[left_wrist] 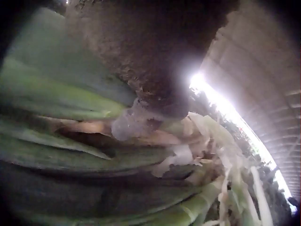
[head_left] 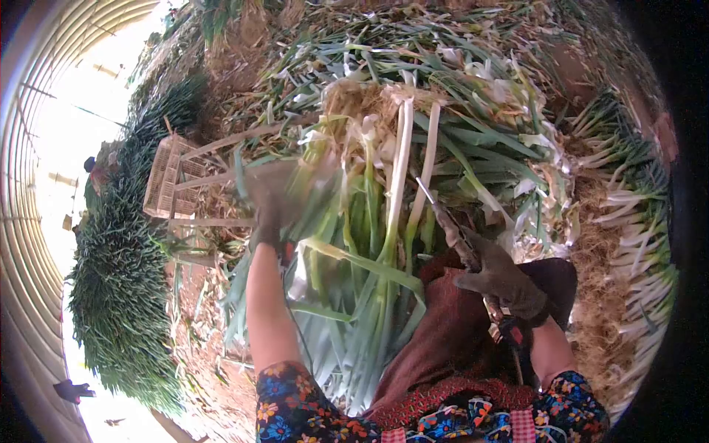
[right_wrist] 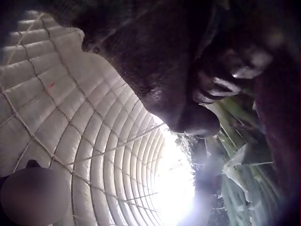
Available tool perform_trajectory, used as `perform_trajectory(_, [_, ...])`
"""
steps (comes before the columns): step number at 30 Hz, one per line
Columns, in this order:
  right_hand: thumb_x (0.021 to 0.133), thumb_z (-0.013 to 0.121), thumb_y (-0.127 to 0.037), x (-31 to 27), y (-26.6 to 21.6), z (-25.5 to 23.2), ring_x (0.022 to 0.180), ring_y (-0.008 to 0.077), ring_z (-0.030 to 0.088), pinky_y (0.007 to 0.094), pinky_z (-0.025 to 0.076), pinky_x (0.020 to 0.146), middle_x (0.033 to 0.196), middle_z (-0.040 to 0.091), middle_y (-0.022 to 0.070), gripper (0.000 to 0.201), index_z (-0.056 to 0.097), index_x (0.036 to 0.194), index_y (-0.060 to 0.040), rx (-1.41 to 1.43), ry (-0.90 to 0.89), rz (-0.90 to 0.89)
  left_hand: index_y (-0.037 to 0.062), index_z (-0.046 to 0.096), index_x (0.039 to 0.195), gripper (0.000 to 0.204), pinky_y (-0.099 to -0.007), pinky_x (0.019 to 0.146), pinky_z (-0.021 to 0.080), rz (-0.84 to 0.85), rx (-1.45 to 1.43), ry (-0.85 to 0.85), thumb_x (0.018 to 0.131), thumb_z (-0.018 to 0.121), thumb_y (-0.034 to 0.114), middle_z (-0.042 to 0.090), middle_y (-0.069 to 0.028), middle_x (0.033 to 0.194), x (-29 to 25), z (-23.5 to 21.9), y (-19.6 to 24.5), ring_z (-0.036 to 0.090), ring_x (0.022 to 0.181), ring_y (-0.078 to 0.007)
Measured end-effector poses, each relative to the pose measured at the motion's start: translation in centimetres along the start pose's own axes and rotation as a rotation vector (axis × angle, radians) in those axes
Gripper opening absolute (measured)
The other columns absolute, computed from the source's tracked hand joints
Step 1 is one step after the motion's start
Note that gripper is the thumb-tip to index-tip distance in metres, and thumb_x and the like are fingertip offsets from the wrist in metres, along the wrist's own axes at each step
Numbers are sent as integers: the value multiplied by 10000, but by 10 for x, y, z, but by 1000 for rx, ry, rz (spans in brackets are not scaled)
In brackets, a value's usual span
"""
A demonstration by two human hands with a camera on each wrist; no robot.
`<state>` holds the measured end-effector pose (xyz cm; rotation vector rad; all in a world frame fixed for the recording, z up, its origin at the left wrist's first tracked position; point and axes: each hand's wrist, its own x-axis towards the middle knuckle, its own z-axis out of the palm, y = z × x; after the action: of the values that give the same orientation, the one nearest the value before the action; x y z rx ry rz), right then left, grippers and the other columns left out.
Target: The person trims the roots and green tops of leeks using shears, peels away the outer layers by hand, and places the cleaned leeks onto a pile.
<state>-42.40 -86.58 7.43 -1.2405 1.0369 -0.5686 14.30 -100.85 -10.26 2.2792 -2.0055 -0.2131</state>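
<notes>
A dark glove covers the left hand [head_left: 277,203], which is blurred over long green onions at the left of the pile. In the left wrist view the glove [left_wrist: 141,52] lies against broad green leaves [left_wrist: 56,94]; its fingertips are hidden, so its hold is unclear. The right hand [head_left: 506,280], also gloved, grips a knobbly-handled tool [head_left: 459,240] with a thin pale tip, above the person's lap. In the right wrist view its glove [right_wrist: 155,70] curls round a dark, shiny ridged handle [right_wrist: 221,84]. Long white stalks [head_left: 402,162] with roots at the far end lie between the hands.
A slatted crate [head_left: 166,177] and wooden bars stand left of the pile. Dense green onions [head_left: 122,295] fill the far left. Loose leaves [head_left: 369,44] cover the ground ahead. White-stemmed onions [head_left: 639,244] lie in a row at the right.
</notes>
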Motion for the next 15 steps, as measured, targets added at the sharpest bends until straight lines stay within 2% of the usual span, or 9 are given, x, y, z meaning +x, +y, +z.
perform_trajectory(3, [715, 782, -182, 1, 14, 7, 1290, 241, 488, 369, 364, 1094, 1398, 518, 123, 829, 426, 1450, -42, -141, -3, -97, 91, 745, 954, 390, -416, 724, 538, 43, -46, 56, 767, 735, 433, 726, -178, 893, -32, -35, 18, 702, 807, -323])
perform_trajectory(5, [712, 757, -239, -2, 10, 15, 1247, 247, 531, 357, 393, 1068, 1314, 564, 128, 819, 438, 1440, -39, -200, 39, -162, 88, 744, 955, 355, -404, 719, 545, 86, -118, -109, 792, 728, 404, 729, -172, 894, -70, -91, 67, 709, 799, -299])
perform_trajectory(6, [713, 756, -252, -7, 3, 20, 1245, 278, 538, 371, 405, 1061, 1319, 562, 158, 823, 433, 1440, -39, -270, 46, -176, 78, 749, 940, 290, -391, 690, 549, 108, -119, -136, 819, 724, 341, 735, -150, 879, -94, -106, 85, 706, 766, -261])
perform_trajectory(9, [717, 756, -297, -21, -21, 41, 1208, 369, 562, 415, 444, 1020, 1301, 568, 239, 834, 421, 1435, -36, -499, 27, -229, 61, 746, 955, 267, -370, 683, 544, 159, -280, -192, 843, 720, 302, 735, -127, 871, -138, -120, 105, 698, 766, -210])
perform_trajectory(10, [719, 756, -315, -23, -20, 49, 1175, 397, 572, 432, 461, 993, 1273, 575, 259, 836, 420, 1430, -33, -584, -7, -264, 64, 747, 967, 302, -345, 701, 535, 223, -301, -190, 846, 728, 341, 735, -114, 881, -154, -108, 101, 687, 771, -179])
perform_trajectory(11, [720, 756, -333, -27, -22, 58, 1142, 426, 582, 449, 478, 966, 1245, 583, 280, 838, 419, 1425, -30, -670, -39, -297, 65, 744, 979, 306, -344, 703, 533, 179, -339, -222, 849, 729, 341, 735, -112, 890, -171, -110, 110, 685, 776, -173])
perform_trajectory(13, [740, 738, -359, -42, -28, 78, 1009, 452, 616, 510, 498, 866, 1092, 626, 281, 794, 423, 1385, -19, -719, -154, -207, 66, 739, 1004, 314, -344, 705, 530, 85, -419, -288, 855, 730, 342, 737, -108, 909, -207, -119, 144, 681, 787, -159])
perform_trajectory(14, [745, 731, -359, -48, -25, 87, 979, 451, 626, 520, 502, 844, 1054, 636, 276, 780, 425, 1376, -19, -735, -214, -181, 15, 699, 995, 351, -395, 650, 480, 113, -604, -219, 856, 713, 337, 680, -161, 788, -224, -124, 163, 630, 693, -236])
perform_trajectory(15, [749, 725, -360, -55, -22, 96, 948, 451, 636, 530, 506, 822, 1015, 645, 271, 765, 427, 1367, -20, -750, -273, -155, 9, 698, 994, 363, -391, 662, 486, 80, -567, -218, 855, 713, 344, 681, -162, 789, -238, -116, 167, 634, 702, -230])
